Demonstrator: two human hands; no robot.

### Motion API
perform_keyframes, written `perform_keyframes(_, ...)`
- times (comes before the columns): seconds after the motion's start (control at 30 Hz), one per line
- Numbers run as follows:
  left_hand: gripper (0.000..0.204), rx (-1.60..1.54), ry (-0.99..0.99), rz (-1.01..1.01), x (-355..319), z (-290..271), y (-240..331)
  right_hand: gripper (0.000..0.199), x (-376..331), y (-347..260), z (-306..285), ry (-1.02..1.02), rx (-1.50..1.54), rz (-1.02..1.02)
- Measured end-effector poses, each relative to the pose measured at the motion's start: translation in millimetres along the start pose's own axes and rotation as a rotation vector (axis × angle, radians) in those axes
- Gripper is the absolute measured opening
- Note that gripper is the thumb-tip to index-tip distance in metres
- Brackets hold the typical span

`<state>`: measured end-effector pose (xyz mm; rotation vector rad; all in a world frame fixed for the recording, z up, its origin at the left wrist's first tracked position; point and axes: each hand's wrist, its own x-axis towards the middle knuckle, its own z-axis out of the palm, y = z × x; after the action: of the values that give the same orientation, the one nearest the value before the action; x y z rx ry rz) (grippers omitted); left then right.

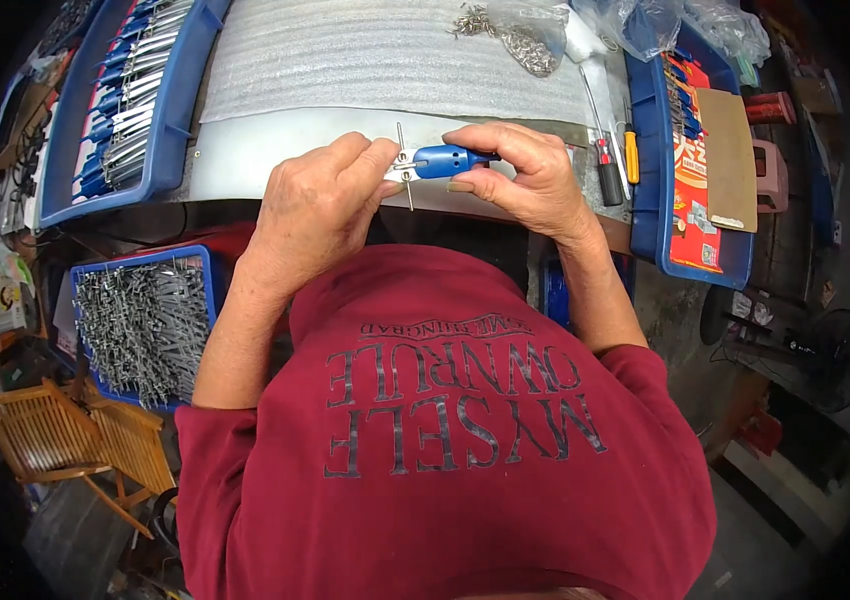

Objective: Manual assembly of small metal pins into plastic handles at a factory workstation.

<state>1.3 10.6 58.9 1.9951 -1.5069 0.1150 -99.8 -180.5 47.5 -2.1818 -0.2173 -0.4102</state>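
Observation:
My right hand [525,175] grips a small blue plastic handle [445,160] held level over the metal sheet [245,160]. My left hand [320,205] pinches a thin metal cross-piece [403,165] at the handle's left end; the pin stands roughly upright between thumb and fingers. Both hands meet at the middle of the bench, just above my red shirt.
A blue tray [160,140] of finished blue-handled tools sits at upper left. A blue bin [207,285] of loose metal pins is at lower left. Screwdrivers [610,175] lie to the right, beside a blue crate [650,170]. Foam sheet [385,55] and small metal parts [520,40] lie behind.

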Motion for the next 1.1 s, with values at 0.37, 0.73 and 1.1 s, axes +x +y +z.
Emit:
perform_keyframes(0.37,0.024,0.023,0.031,-0.058,-1,2,4,0.029,2,2,1,0.042,0.009,-0.004)
perform_keyframes(0.73,0.025,0.065,0.016,-0.036,0,4,-1,0.032,2,9,4,0.026,0.023,0.023)
perform_keyframes(1.1,0.020,0.050,0.073,-0.051,0,22,-24,0.029,11,32,-19,0.072,0.027,0.313)
